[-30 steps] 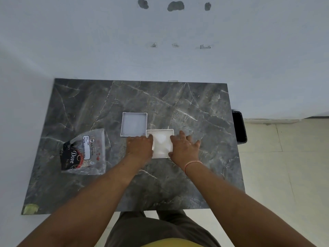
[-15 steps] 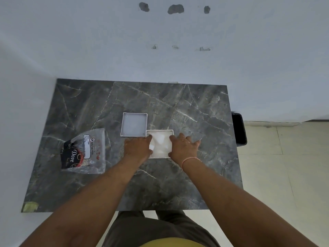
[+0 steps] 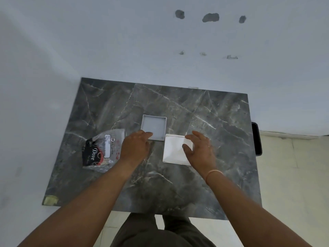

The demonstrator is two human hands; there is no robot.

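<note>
Glossy marble worktop [image 3: 178, 189]: the right hand [image 3: 201, 150] curls its fingers round the white box [image 3: 173, 148], while the left hand [image 3: 136, 148] rests loose fingers against the grey tray [image 3: 154, 126]. A careless nudge could send either skidding.

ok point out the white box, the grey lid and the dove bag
white box [image 3: 173, 150], head view, uncovered left half
grey lid [image 3: 154, 126], head view, inner floor
dove bag [image 3: 94, 154], head view, black printed front

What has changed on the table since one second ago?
The left hand let go of the white box and moved left to the near edge of the grey tray. The right hand still holds the box. Box, tray and bag stayed in place.
</note>
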